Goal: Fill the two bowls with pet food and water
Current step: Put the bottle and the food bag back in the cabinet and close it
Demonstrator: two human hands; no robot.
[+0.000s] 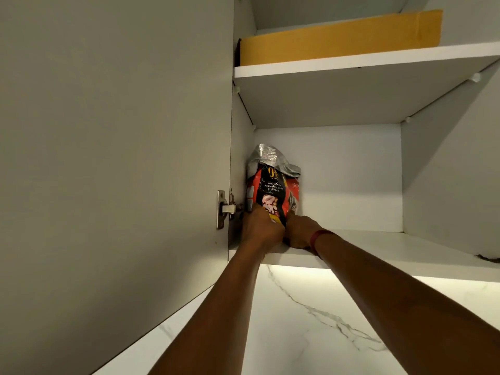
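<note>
A red and black pet food bag [273, 185] with a crumpled silver top stands upright in the left rear corner of the lower cupboard shelf [365, 250]. Both my arms reach up into the open wall cupboard. My left hand [261, 228] grips the bag's lower left side. My right hand [300, 231], with a red band at the wrist, holds the bag's lower right side at its base. No bowls are in view.
The open cupboard door [116, 158] stands at the left, its metal hinge [226, 209] right beside my left hand. A flat yellow cardboard box [338, 39] lies on the upper shelf. Below the cupboard runs a lit white marble wall [311, 320].
</note>
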